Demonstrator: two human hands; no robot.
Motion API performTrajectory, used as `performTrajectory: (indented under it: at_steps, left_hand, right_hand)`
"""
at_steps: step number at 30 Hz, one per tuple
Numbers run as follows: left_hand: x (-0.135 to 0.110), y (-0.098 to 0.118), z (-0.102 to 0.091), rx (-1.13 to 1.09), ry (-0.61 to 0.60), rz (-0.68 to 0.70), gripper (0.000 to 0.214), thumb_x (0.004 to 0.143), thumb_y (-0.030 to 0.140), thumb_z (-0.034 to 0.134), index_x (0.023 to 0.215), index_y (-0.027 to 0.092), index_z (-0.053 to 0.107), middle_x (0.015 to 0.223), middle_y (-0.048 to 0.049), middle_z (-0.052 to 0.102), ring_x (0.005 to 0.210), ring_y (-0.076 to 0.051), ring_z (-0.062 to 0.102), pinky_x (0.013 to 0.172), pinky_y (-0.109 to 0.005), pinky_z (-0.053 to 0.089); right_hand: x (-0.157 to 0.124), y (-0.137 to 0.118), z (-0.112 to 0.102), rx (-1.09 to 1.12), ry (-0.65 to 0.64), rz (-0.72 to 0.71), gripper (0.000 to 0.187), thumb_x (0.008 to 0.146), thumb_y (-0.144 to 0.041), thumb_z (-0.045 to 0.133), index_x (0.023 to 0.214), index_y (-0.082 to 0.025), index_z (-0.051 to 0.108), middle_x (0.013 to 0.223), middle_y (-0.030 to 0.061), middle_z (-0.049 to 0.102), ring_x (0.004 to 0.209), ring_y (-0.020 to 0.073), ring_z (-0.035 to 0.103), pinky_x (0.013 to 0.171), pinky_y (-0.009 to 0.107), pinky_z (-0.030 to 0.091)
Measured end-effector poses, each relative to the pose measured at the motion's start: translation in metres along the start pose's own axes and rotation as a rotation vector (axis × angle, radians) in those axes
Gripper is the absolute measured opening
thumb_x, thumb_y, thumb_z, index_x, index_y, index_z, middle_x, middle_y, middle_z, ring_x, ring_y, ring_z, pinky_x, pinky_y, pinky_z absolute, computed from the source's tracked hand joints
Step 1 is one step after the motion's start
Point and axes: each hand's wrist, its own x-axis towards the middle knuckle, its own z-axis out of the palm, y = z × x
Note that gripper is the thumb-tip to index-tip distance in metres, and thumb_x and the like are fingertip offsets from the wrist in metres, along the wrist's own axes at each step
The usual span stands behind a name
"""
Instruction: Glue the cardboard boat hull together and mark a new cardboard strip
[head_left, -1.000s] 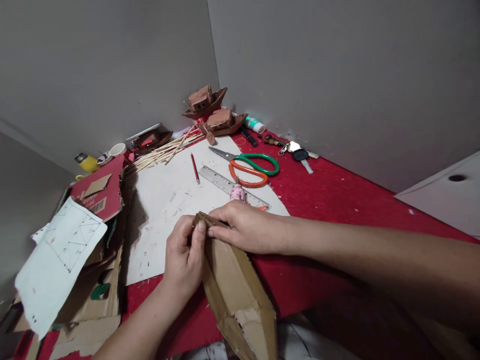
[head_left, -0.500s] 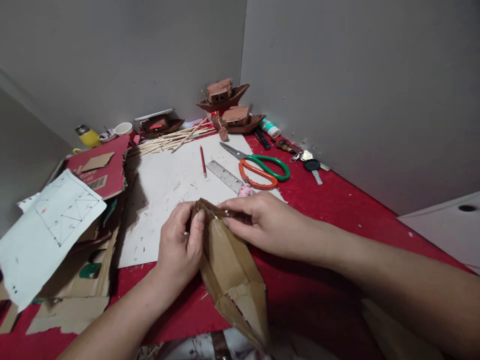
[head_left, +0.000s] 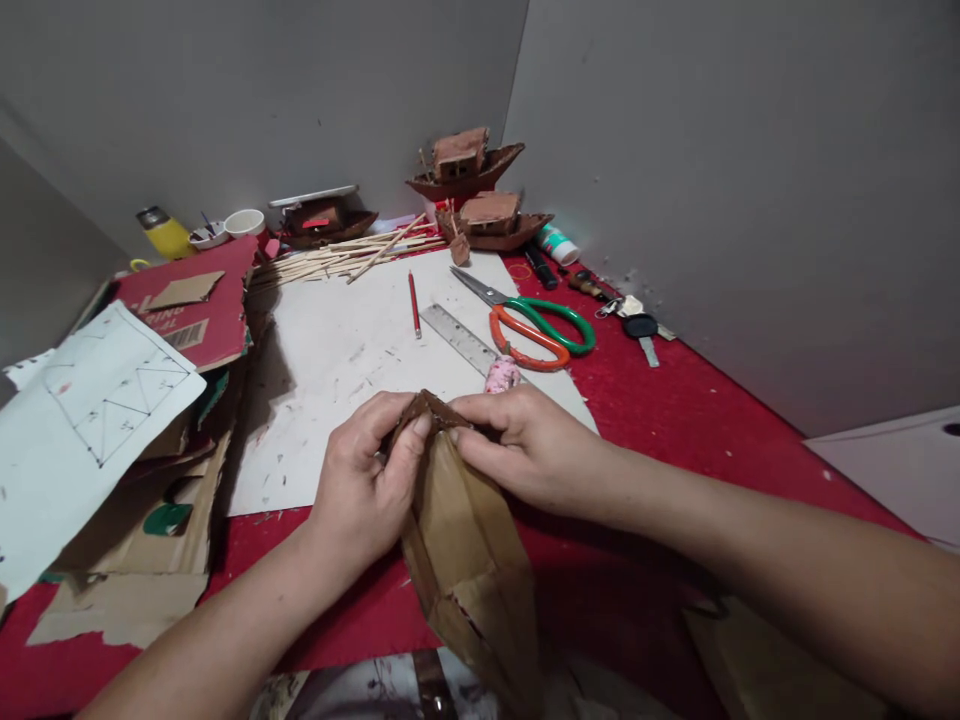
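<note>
A folded brown cardboard boat hull (head_left: 465, 510) points away from me, its near end low over my lap. My left hand (head_left: 373, 465) pinches the left side of its far tip, thumb on the inside. On the right side of that tip, my right hand (head_left: 525, 440) grips the cardboard between thumb and fingers. The two edges meet in a peak between my hands. Just beyond my right hand lies a pink speckled roll (head_left: 502, 374), beside a steel ruler (head_left: 457, 335) and scissors (head_left: 529, 320) with orange and green handles.
A red pencil (head_left: 415, 305) lies on white board (head_left: 330, 370). Cardboard pieces (head_left: 142, 540) and a drawn pattern sheet (head_left: 97, 430) are stacked at left. Behind are wooden sticks (head_left: 352, 255), finished model boats (head_left: 495, 220), a yellow bottle (head_left: 166, 235) and keys (head_left: 641, 330).
My view has shifted slightly. At the hull's far tip, the gap between the edges looks narrower, and both hands keep their grip there.
</note>
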Motion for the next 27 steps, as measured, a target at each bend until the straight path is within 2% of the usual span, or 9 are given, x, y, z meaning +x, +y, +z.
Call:
performTrajectory:
  at_steps: [7,11,16,19,24,27]
  left_hand:
    - [0.002,-0.002,-0.001,-0.059,-0.009,-0.070,0.015,0.090,0.020,0.053,0.079,0.019,0.063,0.072,0.0007,0.062,0.067,-0.013,0.055,0.061,-0.023,0.044]
    - [0.003,0.000,-0.004,-0.104,0.003,-0.089,0.016,0.091,0.021,0.053,0.077,0.018,0.062,0.069,0.0024,0.059,0.066,-0.012,0.053,0.060,-0.022,0.043]
    - [0.002,0.003,-0.005,-0.108,0.014,-0.070,0.014,0.090,0.018,0.053,0.078,0.018,0.061,0.073,0.0017,0.061,0.069,-0.012,0.054,0.061,-0.021,0.043]
    - [0.002,0.004,-0.004,-0.116,0.008,-0.077,0.014,0.090,0.014,0.053,0.079,0.017,0.061,0.075,0.0019,0.062,0.070,-0.011,0.054,0.062,-0.020,0.042]
    - [0.002,0.001,-0.003,-0.130,0.005,-0.092,0.011,0.090,0.014,0.054,0.082,0.016,0.062,0.075,0.0021,0.062,0.072,-0.010,0.055,0.065,-0.019,0.042]
    - [0.003,-0.001,-0.004,-0.135,-0.003,-0.091,0.011,0.091,0.015,0.054,0.085,0.016,0.063,0.076,0.0018,0.062,0.072,-0.010,0.055,0.065,-0.020,0.042]
  right_hand:
    - [0.002,-0.001,-0.005,-0.004,-0.050,0.005,0.020,0.081,-0.016,0.044,0.071,-0.014,0.061,0.062,-0.0019,0.051,0.060,0.0117,0.046,0.056,0.023,0.035]
    - [-0.002,-0.008,-0.012,-0.048,-0.048,0.010,0.018,0.082,-0.016,0.045,0.080,-0.014,0.062,0.060,-0.0036,0.049,0.054,0.0101,0.043,0.050,0.021,0.033]
    - [-0.005,-0.009,-0.008,-0.040,0.000,-0.068,0.021,0.083,-0.013,0.041,0.081,-0.014,0.062,0.072,0.0011,0.061,0.066,0.0128,0.055,0.061,0.022,0.042]
    - [-0.004,-0.005,-0.002,-0.008,0.055,-0.073,0.023,0.082,-0.013,0.040,0.078,-0.015,0.062,0.069,0.0014,0.061,0.068,0.0145,0.058,0.062,0.023,0.043]
    - [-0.003,-0.003,0.002,0.036,0.071,-0.054,0.023,0.081,-0.013,0.040,0.081,-0.016,0.063,0.070,0.0008,0.062,0.068,0.0145,0.058,0.062,0.023,0.043]
    - [-0.002,-0.004,0.000,0.023,0.032,-0.008,0.019,0.081,-0.016,0.042,0.077,-0.016,0.061,0.064,-0.0006,0.056,0.059,0.0125,0.051,0.053,0.022,0.039]
